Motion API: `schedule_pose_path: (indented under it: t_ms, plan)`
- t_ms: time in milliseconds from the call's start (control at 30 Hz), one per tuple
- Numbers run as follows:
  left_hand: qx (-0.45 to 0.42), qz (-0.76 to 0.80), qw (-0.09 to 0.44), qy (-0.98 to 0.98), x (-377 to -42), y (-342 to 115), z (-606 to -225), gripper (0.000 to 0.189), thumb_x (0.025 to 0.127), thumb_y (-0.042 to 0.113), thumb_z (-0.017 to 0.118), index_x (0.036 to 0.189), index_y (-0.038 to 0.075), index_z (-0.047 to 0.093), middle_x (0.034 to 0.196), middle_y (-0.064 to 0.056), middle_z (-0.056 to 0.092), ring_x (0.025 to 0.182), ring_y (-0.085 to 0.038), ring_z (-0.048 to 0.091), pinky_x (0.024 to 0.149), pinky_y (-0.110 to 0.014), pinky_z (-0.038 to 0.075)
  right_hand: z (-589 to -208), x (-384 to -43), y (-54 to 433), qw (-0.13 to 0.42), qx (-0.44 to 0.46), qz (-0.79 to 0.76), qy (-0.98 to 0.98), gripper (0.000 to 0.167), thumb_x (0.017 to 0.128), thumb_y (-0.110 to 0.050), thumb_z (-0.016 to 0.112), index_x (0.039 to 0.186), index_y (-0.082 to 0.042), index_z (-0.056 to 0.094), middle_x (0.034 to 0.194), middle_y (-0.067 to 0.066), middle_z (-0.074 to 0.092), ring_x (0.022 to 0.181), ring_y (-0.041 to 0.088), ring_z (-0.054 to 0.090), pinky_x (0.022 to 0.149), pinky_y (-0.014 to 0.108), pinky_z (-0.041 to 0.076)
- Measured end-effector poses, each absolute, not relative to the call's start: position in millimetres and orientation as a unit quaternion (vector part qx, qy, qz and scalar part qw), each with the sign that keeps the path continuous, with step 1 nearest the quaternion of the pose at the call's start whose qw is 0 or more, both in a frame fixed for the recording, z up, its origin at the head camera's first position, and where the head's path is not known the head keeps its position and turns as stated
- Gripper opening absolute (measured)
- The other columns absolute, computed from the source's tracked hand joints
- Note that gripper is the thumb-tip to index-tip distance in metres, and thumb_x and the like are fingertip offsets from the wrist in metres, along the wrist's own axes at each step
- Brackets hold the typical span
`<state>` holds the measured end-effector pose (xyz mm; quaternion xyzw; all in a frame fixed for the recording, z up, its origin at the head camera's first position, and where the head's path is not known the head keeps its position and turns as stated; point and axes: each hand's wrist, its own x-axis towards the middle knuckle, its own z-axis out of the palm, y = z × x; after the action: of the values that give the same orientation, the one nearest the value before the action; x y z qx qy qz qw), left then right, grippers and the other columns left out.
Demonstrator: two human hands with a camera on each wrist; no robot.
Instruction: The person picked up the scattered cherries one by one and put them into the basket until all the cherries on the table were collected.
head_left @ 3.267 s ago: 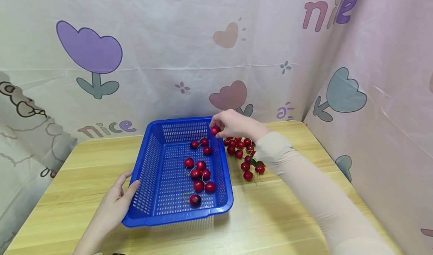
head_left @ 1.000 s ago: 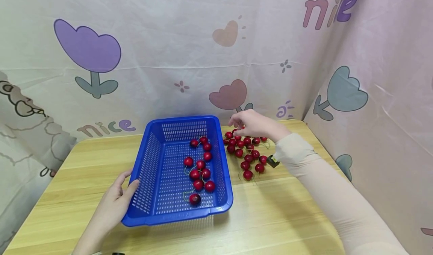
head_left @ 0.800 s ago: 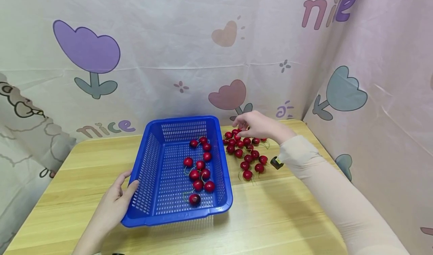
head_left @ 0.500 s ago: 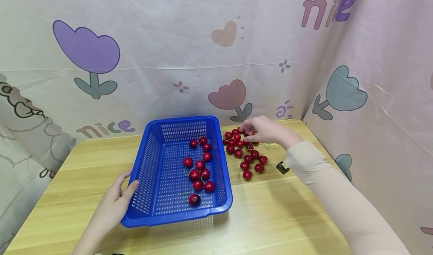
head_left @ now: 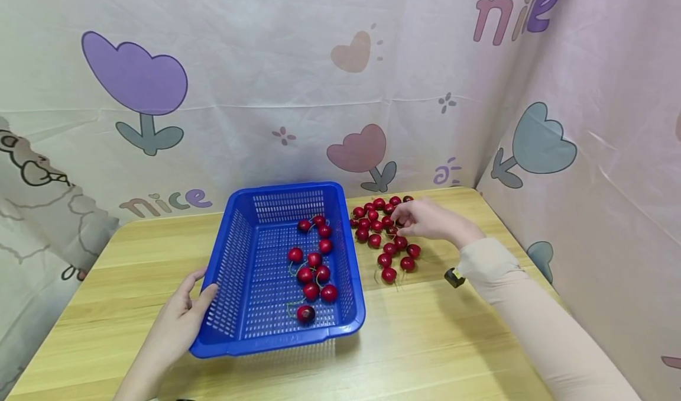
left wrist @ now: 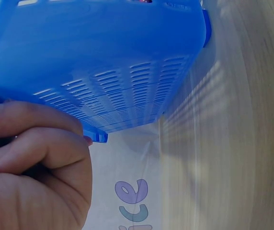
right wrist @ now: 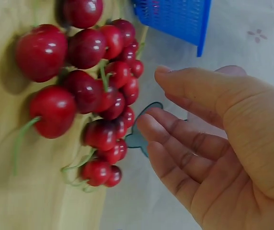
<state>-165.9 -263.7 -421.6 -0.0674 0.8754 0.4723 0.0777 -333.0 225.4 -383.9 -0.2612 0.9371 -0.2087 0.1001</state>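
My left hand (head_left: 178, 321) grips the left rim of a blue plastic basket (head_left: 234, 346), its curled fingers (left wrist: 41, 148) showing below the rim in the left wrist view. The basket is tilted, with a shadow on the table beneath its near side. Several red cherries (head_left: 305, 275) with green stems lie inside, mostly toward the right. To the right of the basket, a pile of loose cherries (head_left: 375, 241) spreads over the table. My right hand (head_left: 431, 220) hovers at the pile's right side; in the right wrist view its fingers (right wrist: 175, 167) are relaxed and hold nothing, thumb apart from them.
The light wooden table (head_left: 415, 342) meets a printed cloth backdrop (head_left: 255, 141) close behind the basket and the pile. Another cloth panel (head_left: 612, 223) runs along the right side. A small black device (head_left: 454, 277) sits at my right wrist.
My right hand let a cherry go into the basket, then moved right to the pile and on across it, toward its right side and slightly nearer. The left hand and basket stay put.
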Motion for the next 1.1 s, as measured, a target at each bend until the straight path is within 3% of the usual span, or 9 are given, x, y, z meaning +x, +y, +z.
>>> schedule_pose_path:
  t_ms: [300, 600, 1100]
  plan:
    - [-0.068, 0.479, 0.08, 0.872, -164.5, -264.5, -421.2, 0.073, 0.116, 0.048, 0.042, 0.172, 0.008, 0.015, 0.099, -0.017, 0.077, 0.077, -0.021, 0.079, 0.063, -0.037, 0.067, -403.0, -327.9, 238.6, 0.114, -0.246, -0.212, 0.939, 0.033, 0.094, -0.007, 0.08, 0.124, 0.003, 0.072, 0.117, 0.018, 0.077, 0.097, 0.021, 0.072, 0.092, 0.04, 0.064]
    - [-0.07, 0.477, 0.081, 0.872, -162.8, -264.2, -420.6, 0.074, 0.116, 0.048, 0.043, 0.171, 0.008, 0.016, 0.099, -0.017, 0.076, 0.078, -0.02, 0.079, 0.064, -0.037, 0.067, -418.7, -322.9, 247.3, 0.137, -0.218, -0.201, 0.945, 0.034, 0.091, -0.013, 0.084, 0.12, 0.001, 0.072, 0.106, 0.012, 0.075, 0.096, 0.022, 0.07, 0.094, 0.044, 0.062]
    - [-0.07, 0.477, 0.077, 0.873, -163.8, -263.2, -419.3, 0.072, 0.116, 0.048, 0.043, 0.171, 0.009, 0.018, 0.099, -0.018, 0.076, 0.078, -0.02, 0.078, 0.063, -0.037, 0.067, -428.2, -316.5, 252.2, 0.145, -0.211, -0.208, 0.944, 0.028, 0.091, -0.012, 0.085, 0.113, -0.001, 0.073, 0.095, 0.007, 0.072, 0.085, 0.016, 0.065, 0.084, 0.034, 0.06]
